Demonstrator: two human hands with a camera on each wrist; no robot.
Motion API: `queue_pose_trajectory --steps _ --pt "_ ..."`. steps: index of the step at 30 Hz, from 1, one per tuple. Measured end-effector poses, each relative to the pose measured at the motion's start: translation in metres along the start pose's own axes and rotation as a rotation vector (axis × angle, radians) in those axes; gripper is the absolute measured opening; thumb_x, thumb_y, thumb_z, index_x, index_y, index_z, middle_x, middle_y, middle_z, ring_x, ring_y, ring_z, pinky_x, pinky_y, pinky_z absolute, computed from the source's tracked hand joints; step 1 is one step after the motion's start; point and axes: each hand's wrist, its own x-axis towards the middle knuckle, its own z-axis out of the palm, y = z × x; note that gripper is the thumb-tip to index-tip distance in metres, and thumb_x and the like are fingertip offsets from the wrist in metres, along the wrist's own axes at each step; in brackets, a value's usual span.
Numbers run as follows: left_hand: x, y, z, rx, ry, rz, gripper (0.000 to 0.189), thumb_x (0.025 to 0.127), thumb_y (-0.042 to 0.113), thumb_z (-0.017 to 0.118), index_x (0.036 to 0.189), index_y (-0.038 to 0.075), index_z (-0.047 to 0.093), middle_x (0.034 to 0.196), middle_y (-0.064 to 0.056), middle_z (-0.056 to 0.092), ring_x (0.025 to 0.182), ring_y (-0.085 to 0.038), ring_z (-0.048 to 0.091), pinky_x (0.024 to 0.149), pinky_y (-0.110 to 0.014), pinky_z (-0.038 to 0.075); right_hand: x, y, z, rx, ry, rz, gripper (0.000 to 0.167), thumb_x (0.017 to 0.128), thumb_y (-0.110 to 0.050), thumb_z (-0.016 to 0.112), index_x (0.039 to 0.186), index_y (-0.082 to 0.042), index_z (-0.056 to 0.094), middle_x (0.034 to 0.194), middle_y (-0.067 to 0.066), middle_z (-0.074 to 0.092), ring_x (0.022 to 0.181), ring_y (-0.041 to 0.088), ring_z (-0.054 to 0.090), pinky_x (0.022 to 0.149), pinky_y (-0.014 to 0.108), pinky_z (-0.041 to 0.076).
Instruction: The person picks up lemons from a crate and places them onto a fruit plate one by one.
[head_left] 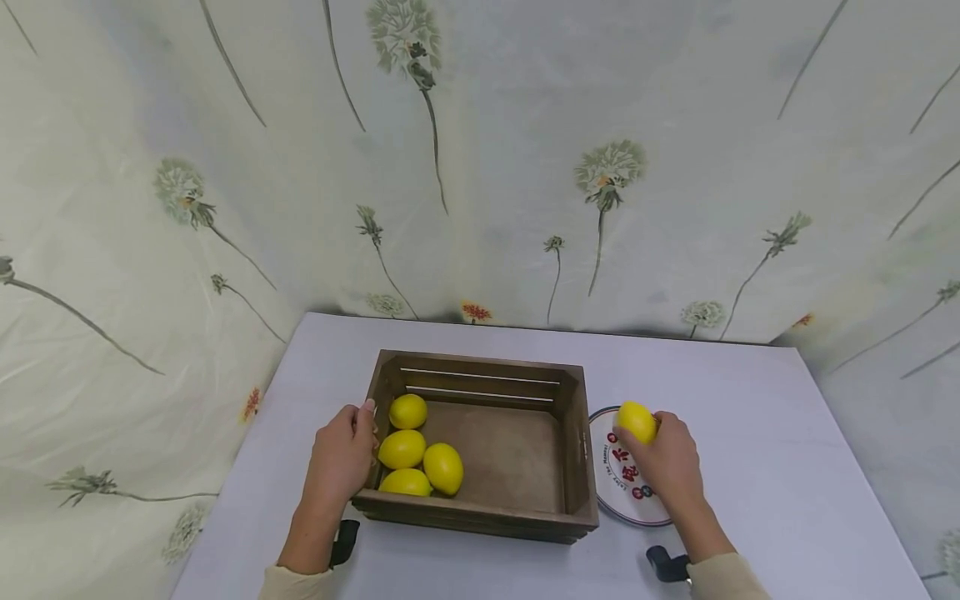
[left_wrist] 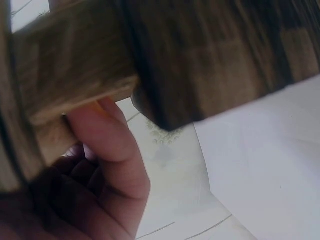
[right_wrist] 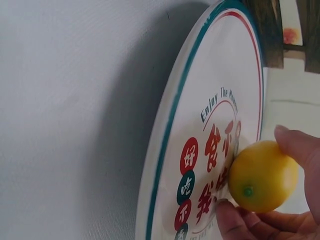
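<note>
A brown slatted wooden crate stands on the table with several yellow lemons gathered at its left end. My left hand grips the crate's left side; in the left wrist view a finger curls around a wooden slat. On the right, my right hand pinches a single lemon between thumb and fingers, over a round white plate. The right wrist view has this lemon close to the plate's printed face; whether it touches is unclear.
The white table runs on to the right of the plate. A curtain printed with dandelions hangs behind the table and along its left side. The plate lies close beside the crate's right wall.
</note>
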Motion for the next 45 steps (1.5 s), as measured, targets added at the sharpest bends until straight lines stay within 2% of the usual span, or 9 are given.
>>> queue_pose_trajectory --steps 10,18,22,25,30,36,41,45 --pt "0.000 0.000 0.000 -0.001 -0.001 0.007 0.050 0.113 0.045 0.041 0.100 0.002 0.063 0.077 -0.007 0.061 0.061 -0.022 0.051 0.053 -0.033 0.045 -0.001 0.000 -0.001 -0.010 -0.030 0.001 0.074 0.093 -0.036 0.080 0.135 0.015 0.047 0.113 0.031 0.057 0.090 0.040 0.058 0.081 0.053 0.060" --pt "0.000 -0.001 0.000 0.004 0.000 0.006 0.049 0.113 0.044 0.041 0.100 0.003 0.062 0.077 -0.007 0.061 0.061 -0.022 0.051 0.053 -0.033 0.045 -0.003 -0.003 -0.008 -0.041 -0.052 0.007 0.078 0.092 -0.039 0.080 0.137 0.015 0.046 0.115 0.032 0.057 0.091 0.040 0.058 0.080 0.052 0.060" --pt "0.000 -0.002 0.001 0.005 0.002 0.003 0.048 0.113 0.044 0.041 0.100 0.003 0.063 0.077 -0.007 0.061 0.061 -0.022 0.051 0.053 -0.033 0.045 -0.005 -0.005 -0.012 -0.072 -0.060 0.007 0.084 0.092 -0.040 0.080 0.142 0.017 0.043 0.123 0.036 0.055 0.094 0.042 0.059 0.081 0.052 0.060" --pt "0.000 -0.002 0.001 0.005 0.000 0.006 0.049 0.113 0.044 0.041 0.100 0.002 0.062 0.077 -0.007 0.061 0.061 -0.022 0.051 0.053 -0.033 0.045 -0.007 -0.007 -0.018 -0.089 -0.075 0.002 0.088 0.092 -0.041 0.079 0.146 0.017 0.040 0.133 0.039 0.051 0.104 0.047 0.059 0.088 0.056 0.058" --pt "0.000 -0.001 0.000 0.003 0.000 0.011 0.048 0.113 0.043 0.041 0.100 0.002 0.062 0.077 -0.007 0.061 0.061 -0.022 0.051 0.053 -0.033 0.045 -0.010 -0.011 -0.028 -0.108 -0.087 -0.039 0.091 0.094 -0.045 0.075 0.148 0.018 0.037 0.140 0.040 0.049 0.122 0.055 0.053 0.099 0.065 0.048" --pt "-0.001 -0.001 -0.001 0.007 -0.003 0.006 0.049 0.113 0.044 0.040 0.102 0.001 0.062 0.077 -0.007 0.060 0.061 -0.022 0.051 0.054 -0.033 0.045 -0.015 -0.023 -0.044 -0.099 -0.086 -0.093 0.089 0.097 -0.043 0.073 0.151 0.016 0.032 0.140 0.040 0.051 0.123 0.055 0.056 0.095 0.064 0.051" --pt "-0.001 0.002 -0.001 0.031 -0.009 0.018 0.047 0.114 0.039 0.039 0.101 0.000 0.061 0.076 -0.007 0.059 0.060 -0.022 0.050 0.054 -0.034 0.044 -0.021 -0.033 -0.058 -0.006 -0.075 -0.176 0.083 0.099 -0.034 0.073 0.154 0.011 0.030 0.142 0.036 0.051 0.121 0.056 0.059 0.091 0.061 0.054" --pt "-0.001 0.004 -0.002 0.062 -0.018 0.017 0.044 0.115 0.037 0.038 0.100 0.001 0.059 0.075 -0.007 0.058 0.060 -0.022 0.050 0.053 -0.034 0.044 -0.027 -0.044 -0.069 0.095 -0.068 -0.244 0.077 0.100 -0.031 0.072 0.155 0.006 0.033 0.141 0.031 0.055 0.119 0.051 0.063 0.091 0.056 0.054"
